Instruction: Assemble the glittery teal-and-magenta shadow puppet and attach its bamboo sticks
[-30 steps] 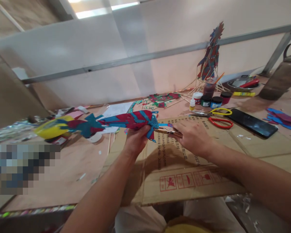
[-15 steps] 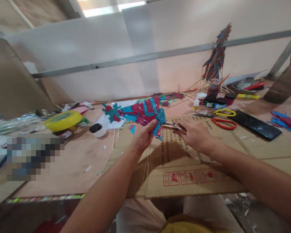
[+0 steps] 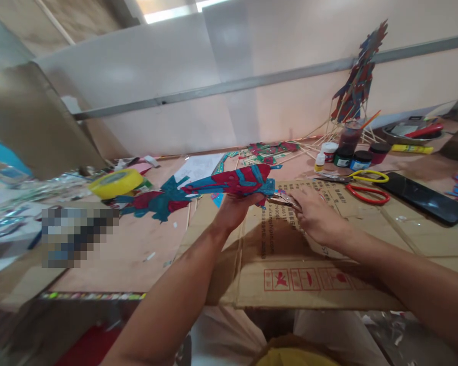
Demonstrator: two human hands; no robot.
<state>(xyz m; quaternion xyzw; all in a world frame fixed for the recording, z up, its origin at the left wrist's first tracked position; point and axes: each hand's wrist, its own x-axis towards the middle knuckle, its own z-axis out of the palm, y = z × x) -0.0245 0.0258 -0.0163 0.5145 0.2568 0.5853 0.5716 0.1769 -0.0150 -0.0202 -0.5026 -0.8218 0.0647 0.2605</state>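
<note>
My left hand [image 3: 234, 209] is closed around the underside of a red and blue painted cut-out figure [image 3: 232, 180], raised above the cardboard. The figure's narrow jagged end [image 3: 164, 201] points left. Metal pliers [image 3: 288, 200] are gripped in my right hand [image 3: 315, 216]. Their jaws meet the figure's right end near a blue piece, though what exactly lies between them is too small to make out. My palm and fingers hide most of the handles.
Flattened cardboard [image 3: 252, 274] covers the table in front of me. To the right lie scissors [image 3: 368, 185], a black phone [image 3: 427, 198] and paint jars [image 3: 343, 155]. Behind stands another cut-out figure [image 3: 356, 81] on thin sticks. Yellow tape [image 3: 116, 183] sits left.
The figure has tilted so its face shows at a flatter angle, and its jagged end has swung left and down. Both hands keep their hold; the view has shifted slightly.
</note>
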